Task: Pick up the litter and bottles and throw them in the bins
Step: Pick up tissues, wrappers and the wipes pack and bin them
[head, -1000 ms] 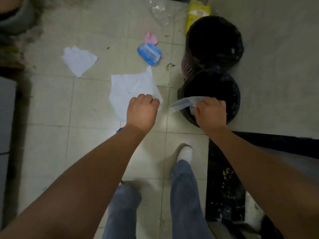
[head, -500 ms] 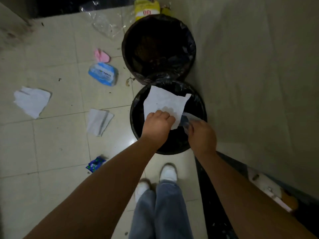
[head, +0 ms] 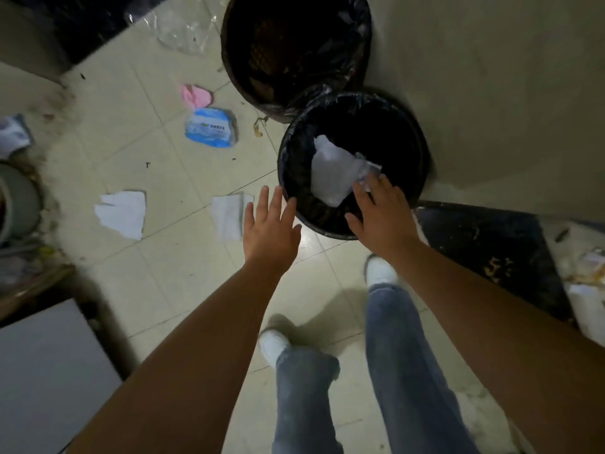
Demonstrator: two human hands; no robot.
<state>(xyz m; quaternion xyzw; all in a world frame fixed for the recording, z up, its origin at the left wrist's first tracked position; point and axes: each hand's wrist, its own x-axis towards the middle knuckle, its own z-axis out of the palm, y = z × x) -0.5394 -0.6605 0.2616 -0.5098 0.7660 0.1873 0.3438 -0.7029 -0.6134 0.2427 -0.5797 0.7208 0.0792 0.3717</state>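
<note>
Two round bins lined with black bags stand by the wall: the near bin [head: 288, 149] and the far bin [head: 229, 60]. A white sheet of paper [head: 330, 173] and a clear plastic wrapper [head: 368, 170] lie inside the near bin. My left hand [head: 268, 227] is open, fingers spread, just left of the near bin's rim. My right hand [head: 381, 211] is open over the bin's near edge, fingertips close to the wrapper. On the tiled floor lie a folded white tissue [head: 229, 216], a white paper scrap [head: 122, 213], a blue packet [head: 211, 127], a pink scrap [head: 196, 95] and a clear plastic bag [head: 183, 29].
A dark mat [head: 491, 250] lies at the right under the wall. A grey box [head: 49, 371] sits at the lower left, clutter and a round grey object [head: 16, 201] at the left edge. My legs and white shoes [head: 273, 345] stand below the bins.
Both hands were closed on the white paper and the plastic wrapper over the near bin; now both are open and the paper and wrapper lie in the bin.
</note>
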